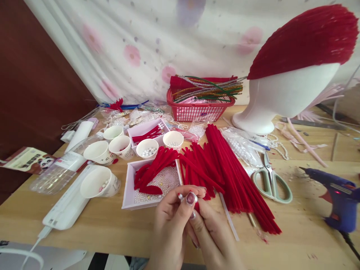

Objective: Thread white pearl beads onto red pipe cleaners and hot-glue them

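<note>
So the pearl bead (180, 195) is tiny, round and glossy, whitish with a faint pink sheen, and it's pinched at the fingertips of the left hand (168, 225). Just beside it a bit of red fuzzy stem (197, 207) peeks out where the right hand (215, 236) presses up against the left. It's mostly hidden by fingers, so I can't tell its shape or length.
</note>
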A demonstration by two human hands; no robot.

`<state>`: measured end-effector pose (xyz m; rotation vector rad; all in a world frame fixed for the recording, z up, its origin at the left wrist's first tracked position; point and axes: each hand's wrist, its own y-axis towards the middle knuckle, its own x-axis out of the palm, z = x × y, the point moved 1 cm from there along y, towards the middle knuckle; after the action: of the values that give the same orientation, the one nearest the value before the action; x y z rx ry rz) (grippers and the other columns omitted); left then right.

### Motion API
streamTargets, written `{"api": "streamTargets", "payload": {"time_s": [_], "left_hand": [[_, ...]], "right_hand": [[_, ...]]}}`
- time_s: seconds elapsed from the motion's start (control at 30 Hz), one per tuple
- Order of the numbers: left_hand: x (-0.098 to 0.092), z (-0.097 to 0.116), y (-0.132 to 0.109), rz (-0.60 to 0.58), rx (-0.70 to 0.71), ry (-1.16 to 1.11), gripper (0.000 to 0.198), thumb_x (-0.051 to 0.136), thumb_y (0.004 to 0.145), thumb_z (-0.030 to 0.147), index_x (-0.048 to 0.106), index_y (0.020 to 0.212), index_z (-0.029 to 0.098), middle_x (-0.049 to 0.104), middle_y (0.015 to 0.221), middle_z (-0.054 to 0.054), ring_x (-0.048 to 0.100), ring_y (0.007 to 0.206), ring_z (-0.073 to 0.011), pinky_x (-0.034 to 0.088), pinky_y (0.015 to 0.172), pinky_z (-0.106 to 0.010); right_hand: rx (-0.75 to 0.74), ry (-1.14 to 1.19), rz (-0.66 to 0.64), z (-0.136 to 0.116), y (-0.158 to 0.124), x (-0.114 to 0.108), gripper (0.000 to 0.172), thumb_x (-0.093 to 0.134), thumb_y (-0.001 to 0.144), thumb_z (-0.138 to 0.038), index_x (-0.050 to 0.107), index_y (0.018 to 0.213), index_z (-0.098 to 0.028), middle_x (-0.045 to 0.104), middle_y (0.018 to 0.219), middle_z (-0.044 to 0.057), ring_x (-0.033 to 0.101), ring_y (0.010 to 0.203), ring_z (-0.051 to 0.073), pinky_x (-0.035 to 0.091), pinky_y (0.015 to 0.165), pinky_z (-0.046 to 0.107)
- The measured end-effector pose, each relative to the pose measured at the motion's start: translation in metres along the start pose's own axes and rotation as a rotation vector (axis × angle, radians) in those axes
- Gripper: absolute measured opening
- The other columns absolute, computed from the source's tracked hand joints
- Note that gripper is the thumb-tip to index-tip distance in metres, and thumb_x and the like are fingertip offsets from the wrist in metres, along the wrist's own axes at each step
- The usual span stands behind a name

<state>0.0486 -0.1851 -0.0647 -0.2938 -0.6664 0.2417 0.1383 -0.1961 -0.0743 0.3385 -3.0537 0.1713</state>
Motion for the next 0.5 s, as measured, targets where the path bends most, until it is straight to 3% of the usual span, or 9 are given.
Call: {"api": "streamTargets", "payload": {"time_s": [0.1, 0.2, 0.3, 0.37, 0.4, 0.43, 0.5], "left_hand": [[-0.001, -0.001, 0.001, 0.003, -0.046, 0.026, 0.027, 0.088, 0.071, 0.044, 0.082, 0.077, 0.019, 0.081, 0.09, -0.008, 0.059, 0.047, -0.0091, 0.038, 0.034, -0.017], [-0.004, -0.002, 0.003, -0.015, -0.069, 0.05, 0.031, 0.088, 0.071, 0.047, 0.083, 0.083, 0.019, 0.081, 0.099, -0.011, 0.067, 0.055, -0.0137, 0.042, 0.037, -0.018], [-0.008, -0.002, 0.004, -0.073, -0.054, 0.049, 0.04, 0.089, 0.069, 0.05, 0.085, 0.097, 0.021, 0.081, 0.105, -0.014, 0.075, 0.084, -0.0232, 0.059, 0.066, -0.024], [-0.011, 0.0, 0.003, -0.082, -0.048, 0.075, 0.043, 0.088, 0.07, 0.05, 0.085, 0.103, 0.022, 0.082, 0.105, -0.014, 0.074, 0.098, -0.0273, 0.058, 0.088, -0.029], [-0.012, 0.001, 0.002, -0.07, -0.039, 0.11, 0.041, 0.088, 0.071, 0.049, 0.085, 0.103, 0.023, 0.082, 0.105, -0.014, 0.074, 0.099, -0.0274, 0.057, 0.09, -0.03], [-0.012, 0.003, 0.0, -0.054, -0.025, 0.16, 0.039, 0.087, 0.072, 0.048, 0.085, 0.102, 0.023, 0.082, 0.105, -0.013, 0.075, 0.094, -0.0257, 0.059, 0.085, -0.028], [-0.013, 0.007, -0.004, -0.029, 0.026, 0.297, 0.033, 0.086, 0.074, 0.046, 0.086, 0.101, 0.026, 0.081, 0.111, -0.012, 0.073, 0.07, -0.0182, 0.057, 0.062, -0.021]], "right_hand": [[-0.015, -0.014, 0.007, 0.0, 0.002, 0.0, 0.042, 0.05, 0.101, -0.057, 0.075, 0.107, -0.024, 0.048, 0.066, -0.004, 0.041, 0.058, 0.014, 0.032, 0.055, 0.028], [0.002, 0.011, 0.024, 0.002, 0.002, 0.0, 0.046, 0.053, 0.098, -0.063, 0.076, 0.107, -0.023, 0.046, 0.066, -0.004, 0.038, 0.057, 0.013, 0.032, 0.055, 0.028], [0.106, 0.048, 0.129, 0.006, -0.001, -0.003, 0.055, 0.058, 0.09, -0.072, 0.078, 0.114, -0.027, 0.052, 0.069, -0.002, 0.047, 0.064, 0.017, 0.041, 0.06, 0.029], [0.169, 0.069, 0.212, 0.007, -0.006, -0.007, 0.056, 0.064, 0.086, -0.073, 0.076, 0.122, -0.032, 0.063, 0.083, 0.004, 0.06, 0.086, 0.023, 0.05, 0.073, 0.032], [0.184, 0.08, 0.226, 0.007, -0.007, -0.009, 0.054, 0.067, 0.085, -0.07, 0.075, 0.123, -0.034, 0.067, 0.089, 0.006, 0.062, 0.094, 0.026, 0.052, 0.077, 0.034], [0.183, 0.086, 0.213, 0.007, -0.009, -0.011, 0.051, 0.068, 0.086, -0.068, 0.076, 0.123, -0.034, 0.068, 0.09, 0.006, 0.063, 0.094, 0.027, 0.053, 0.077, 0.035], [0.155, 0.075, 0.106, 0.004, -0.009, -0.013, 0.044, 0.065, 0.09, -0.063, 0.076, 0.121, -0.033, 0.066, 0.075, 0.004, 0.062, 0.073, 0.024, 0.052, 0.064, 0.033]]}}
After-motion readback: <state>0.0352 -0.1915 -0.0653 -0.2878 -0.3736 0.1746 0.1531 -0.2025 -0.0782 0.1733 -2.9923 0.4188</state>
